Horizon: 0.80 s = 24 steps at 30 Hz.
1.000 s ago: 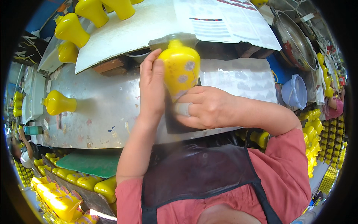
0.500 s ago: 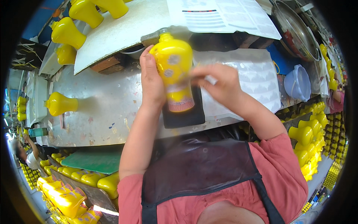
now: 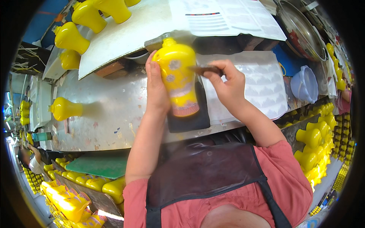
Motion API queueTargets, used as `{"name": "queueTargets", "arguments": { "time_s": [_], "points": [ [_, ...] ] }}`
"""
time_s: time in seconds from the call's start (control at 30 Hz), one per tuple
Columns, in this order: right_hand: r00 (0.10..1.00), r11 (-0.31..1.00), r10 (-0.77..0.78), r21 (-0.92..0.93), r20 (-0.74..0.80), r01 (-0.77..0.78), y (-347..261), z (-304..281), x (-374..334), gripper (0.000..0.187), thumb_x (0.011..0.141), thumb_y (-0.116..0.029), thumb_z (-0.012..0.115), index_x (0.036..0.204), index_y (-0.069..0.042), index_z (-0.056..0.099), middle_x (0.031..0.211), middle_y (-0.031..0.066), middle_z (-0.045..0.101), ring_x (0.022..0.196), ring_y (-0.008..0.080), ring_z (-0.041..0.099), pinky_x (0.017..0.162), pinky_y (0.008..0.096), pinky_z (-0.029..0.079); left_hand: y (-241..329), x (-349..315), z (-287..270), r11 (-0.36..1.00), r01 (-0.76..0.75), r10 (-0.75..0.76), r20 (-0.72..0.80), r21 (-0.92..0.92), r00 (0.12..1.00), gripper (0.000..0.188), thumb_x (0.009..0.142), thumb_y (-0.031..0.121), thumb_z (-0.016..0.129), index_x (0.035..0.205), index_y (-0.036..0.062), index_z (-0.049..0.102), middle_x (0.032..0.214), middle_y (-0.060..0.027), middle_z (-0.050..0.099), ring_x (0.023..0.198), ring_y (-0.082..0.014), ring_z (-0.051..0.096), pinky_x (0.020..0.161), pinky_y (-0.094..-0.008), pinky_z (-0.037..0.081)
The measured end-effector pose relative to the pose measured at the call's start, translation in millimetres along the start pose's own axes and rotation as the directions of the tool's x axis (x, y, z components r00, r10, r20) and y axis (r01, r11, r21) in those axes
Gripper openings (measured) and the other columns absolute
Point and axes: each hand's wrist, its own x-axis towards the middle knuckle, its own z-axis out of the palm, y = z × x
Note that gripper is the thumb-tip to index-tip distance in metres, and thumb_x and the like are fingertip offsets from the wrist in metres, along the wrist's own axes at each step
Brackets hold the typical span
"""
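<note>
Yellow, glossy vase (image 3: 184, 81) lies on a black pad (image 3: 190, 124) at the near edge of the metal table (image 3: 102, 131); neck toward the far edge, base toward the near edge. Grey flower spots on body, pinkish band round the base.

Left hand (image 3: 156, 91): curved against the vase's left side, thumb along it; fingers partly hidden, so how far they close cannot be told.

Right hand (image 3: 230, 85): thumb and fingers pinch a dark brown tool (image 3: 208, 70). Its blurred tip is at the vase's right side; contact cannot be told.

Surroundings: patterned sheet (image 3: 253, 85) right of pad, toward the table's right edge; second vase (image 3: 66, 109) on its side near the left edge; white board (image 3: 125, 36) along the far edge.
</note>
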Motion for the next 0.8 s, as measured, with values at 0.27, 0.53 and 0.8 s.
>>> {"name": "queueTargets", "arguments": {
  "time_s": [0.27,0.53,0.8],
  "points": [
    [0.994,0.986,0.046,0.162,-0.099,-0.030,4.0,10.1,14.7,0.019,0.091,-0.002,0.076,0.108,-0.002,0.067,0.093,0.0019,0.069,0.082,0.0070,0.062,0.074,0.0246,0.050,-3.2,0.8,-4.9,1.000,0.001,-0.001,0.012,0.021,1.000,0.061,0.111,0.054,0.030,0.155,0.0122,0.032,0.144,-0.0106,0.052,0.131,-0.0238,0.053,0.110,-0.0401,0.045],
    [0.973,0.968,-0.231,-0.101,0.008,0.231,-4.2,15.4,-47.8,0.023,0.081,0.003,0.082,0.098,-0.004,0.068,0.094,0.0091,0.072,0.083,0.0158,0.069,0.074,0.0308,0.056,1.3,-3.2,-0.7,1.000,0.002,-0.002,0.017,-0.010,1.000,0.059,0.110,0.045,0.044,0.156,0.0113,0.029,0.144,-0.0111,0.051,0.130,-0.0237,0.053,0.110,-0.0395,0.044],
    [0.986,0.981,-0.160,-0.119,-0.051,0.153,-4.3,7.8,-34.1,0.025,0.079,0.006,0.082,0.100,-0.004,0.072,0.095,0.0100,0.074,0.081,0.0202,0.070,0.072,0.0302,0.055,8.5,-7.5,3.9,0.989,-0.036,0.038,-0.018,0.144,0.999,0.056,0.110,0.036,0.051,0.154,0.0082,0.032,0.142,-0.0122,0.052,0.126,-0.0207,0.053,0.109,-0.0349,0.043]
  ]
}}
